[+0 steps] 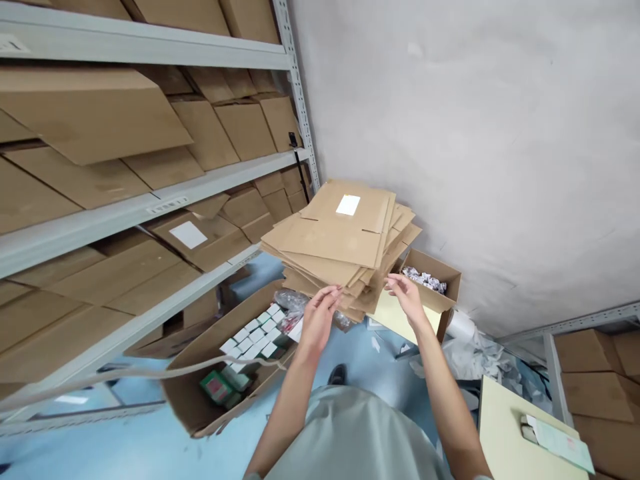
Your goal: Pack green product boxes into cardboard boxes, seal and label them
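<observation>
A tall stack of flattened cardboard boxes [330,233] is in front of me, with a white label [348,205] on the top sheet. My left hand [321,317] is at the stack's near edge, thumb and fingertips pinched together. To the right of it, my right hand [407,300] is raised near the stack's right corner, its fingers also drawn into a pinch. Whatever may be between the fingertips of either hand is too small to make out. Below and left of my left hand stands an open carton [200,380] holding several small white-topped boxes [255,335].
Metal shelving [100,227] packed with cardboard boxes rises on the left. An open box [453,280] of crumpled paper stands by the wall. Plastic wrap [473,357] lies on the right, near a pale yellow board [510,433]. A blurred pale strap [125,377] crosses the lower left.
</observation>
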A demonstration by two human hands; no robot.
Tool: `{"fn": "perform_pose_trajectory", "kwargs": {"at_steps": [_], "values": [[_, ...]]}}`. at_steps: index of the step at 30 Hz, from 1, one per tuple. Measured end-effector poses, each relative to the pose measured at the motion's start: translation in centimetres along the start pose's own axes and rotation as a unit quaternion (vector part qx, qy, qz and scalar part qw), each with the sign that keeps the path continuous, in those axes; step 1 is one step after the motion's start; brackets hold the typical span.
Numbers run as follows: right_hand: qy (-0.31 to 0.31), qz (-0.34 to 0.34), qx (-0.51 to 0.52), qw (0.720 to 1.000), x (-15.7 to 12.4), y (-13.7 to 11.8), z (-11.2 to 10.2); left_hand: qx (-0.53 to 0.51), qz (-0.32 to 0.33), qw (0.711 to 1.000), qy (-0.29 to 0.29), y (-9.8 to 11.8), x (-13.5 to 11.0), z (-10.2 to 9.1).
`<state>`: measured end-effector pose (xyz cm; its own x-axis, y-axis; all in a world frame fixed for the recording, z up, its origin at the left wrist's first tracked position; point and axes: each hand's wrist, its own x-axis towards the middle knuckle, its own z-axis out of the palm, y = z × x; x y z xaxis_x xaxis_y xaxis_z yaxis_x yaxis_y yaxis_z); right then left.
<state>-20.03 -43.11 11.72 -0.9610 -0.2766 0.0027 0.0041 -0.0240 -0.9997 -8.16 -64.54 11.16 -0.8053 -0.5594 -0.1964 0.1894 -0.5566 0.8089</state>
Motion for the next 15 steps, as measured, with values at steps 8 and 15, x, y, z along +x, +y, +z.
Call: {"fn": "perform_pose_trajectory", "kwargs": {"at_steps": [8,15], "values": [[0.096,-0.025,-0.251,0.963,7.2,2.2,7.0,-0.035,-0.036,0.998,-0.028,2.3,7.5,-3.8],[0.156,0.024,-0.240,0.958,7.1,2.7,9.3,-0.072,-0.096,0.990,-0.072,0.9,11.2,-5.0]]}}
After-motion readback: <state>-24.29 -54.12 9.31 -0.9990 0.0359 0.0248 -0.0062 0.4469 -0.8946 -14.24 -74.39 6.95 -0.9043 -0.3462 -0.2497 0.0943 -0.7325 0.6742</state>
